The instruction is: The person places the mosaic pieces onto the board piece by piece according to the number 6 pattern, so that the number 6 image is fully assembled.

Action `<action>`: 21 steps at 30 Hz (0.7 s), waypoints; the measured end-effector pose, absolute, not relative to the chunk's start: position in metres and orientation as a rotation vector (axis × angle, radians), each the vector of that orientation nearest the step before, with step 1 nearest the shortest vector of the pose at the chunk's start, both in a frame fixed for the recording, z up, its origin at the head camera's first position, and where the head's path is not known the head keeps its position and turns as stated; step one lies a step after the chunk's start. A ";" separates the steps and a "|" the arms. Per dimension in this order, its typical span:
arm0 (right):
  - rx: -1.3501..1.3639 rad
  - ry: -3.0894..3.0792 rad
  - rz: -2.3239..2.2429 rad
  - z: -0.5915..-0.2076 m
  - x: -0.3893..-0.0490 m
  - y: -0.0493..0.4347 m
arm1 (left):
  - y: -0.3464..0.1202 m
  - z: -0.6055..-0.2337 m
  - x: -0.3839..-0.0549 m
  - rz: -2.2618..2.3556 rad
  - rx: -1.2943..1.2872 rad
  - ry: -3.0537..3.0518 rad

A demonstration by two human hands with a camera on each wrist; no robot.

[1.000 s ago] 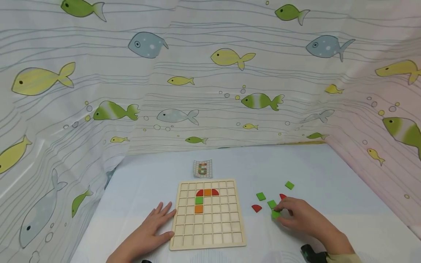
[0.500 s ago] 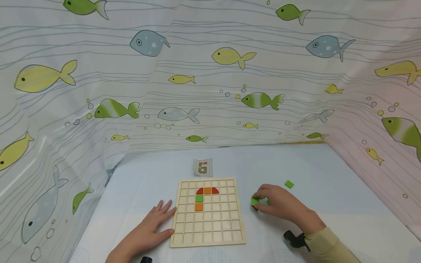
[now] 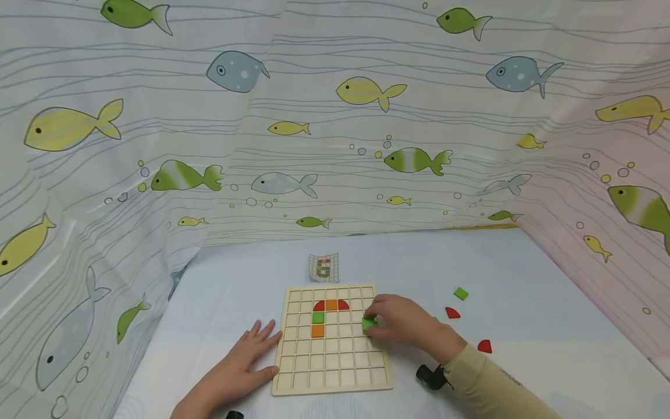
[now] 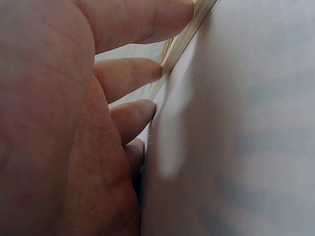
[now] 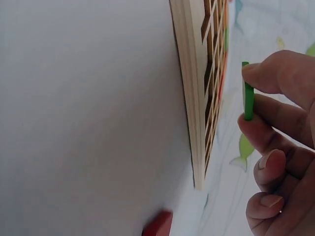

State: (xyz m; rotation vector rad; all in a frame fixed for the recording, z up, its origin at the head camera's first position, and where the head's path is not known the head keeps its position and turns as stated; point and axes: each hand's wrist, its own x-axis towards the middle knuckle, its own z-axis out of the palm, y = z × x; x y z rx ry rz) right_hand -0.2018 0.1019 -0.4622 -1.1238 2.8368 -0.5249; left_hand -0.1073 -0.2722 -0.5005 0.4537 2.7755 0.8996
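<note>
My right hand (image 3: 405, 323) pinches a green square tile (image 5: 248, 96) between thumb and fingertips, held over the right edge of a wooden grid board (image 3: 332, 364). Against the board's left edge rests my left hand (image 3: 243, 361), fingers spread; the left wrist view shows its fingertips (image 4: 155, 71) at the wooden rim. Set in the grid are a red quarter-round tile (image 3: 319, 306), an orange square tile (image 3: 331, 305) and another red quarter-round tile (image 3: 343, 304) in a row. Below the left one lie a green square (image 3: 317, 318) and an orange square (image 3: 317, 331).
A small card (image 3: 323, 267) with a coloured grid pattern lies beyond the board. To the right are a loose green tile (image 3: 460, 294), a red quarter-round piece (image 3: 452, 313) and another red piece (image 3: 484, 347). A fish-printed cloth (image 3: 324, 151) stands behind the table.
My right hand has taken a green tile from the loose pieces and carried it left to the board's right edge. My left hand stays at the board's left edge.
</note>
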 end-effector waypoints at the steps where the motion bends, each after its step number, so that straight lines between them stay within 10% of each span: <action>1: -1.124 2.836 -0.516 -0.463 -0.203 0.098 | -0.272 -0.500 -0.108 0.898 0.454 2.773; 21: -1.204 2.785 -0.472 -0.465 -0.207 0.042 | -0.271 -0.499 -0.106 0.893 0.459 2.777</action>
